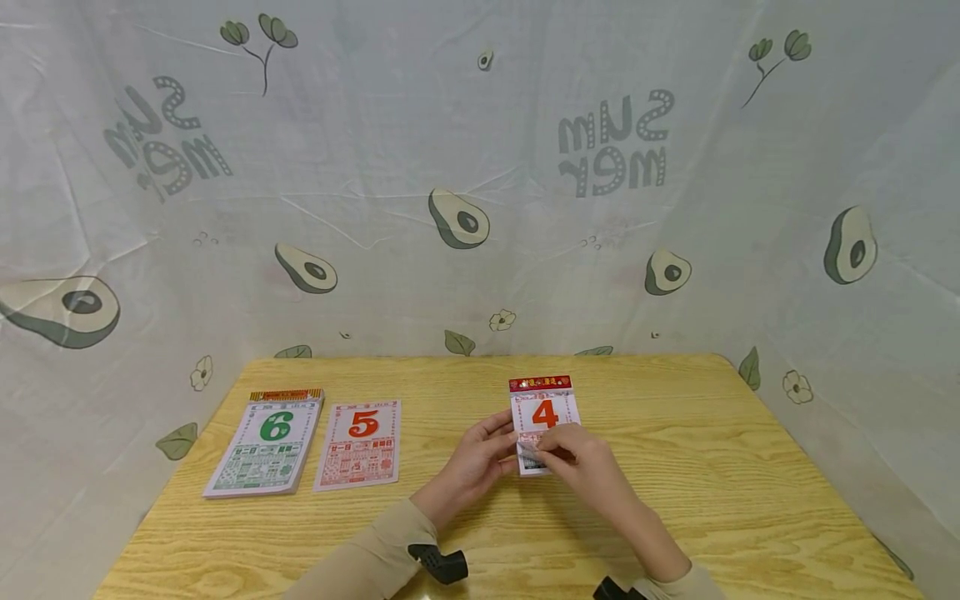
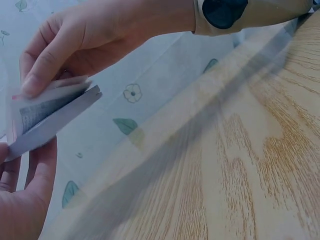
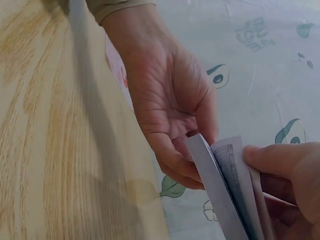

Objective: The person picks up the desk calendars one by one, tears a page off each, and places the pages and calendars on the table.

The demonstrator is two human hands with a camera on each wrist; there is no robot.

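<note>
A small tear-off calendar point(image 1: 542, 384) with a red header and a red 4 is held up off the table. My left hand point(image 1: 472, 458) grips its left side, fingers behind it and thumb at the edge. At the lower part, my right hand point(image 1: 588, 468) pinches the top sheet point(image 3: 235, 150) between thumb and fingers. That sheet is lifted away from the thick pad point(image 3: 212, 180) below, leaving a gap in which the printed page underneath shows in both wrist views. The upper end of the sheet seems still joined to the header.
On the left of the wooden table point(image 1: 712, 467) lies a larger calendar point(image 1: 262, 450) with a green 6. A loose sheet point(image 1: 358, 450) with a red 5 lies right beside it. A patterned curtain point(image 1: 375, 167) hangs behind and at both sides.
</note>
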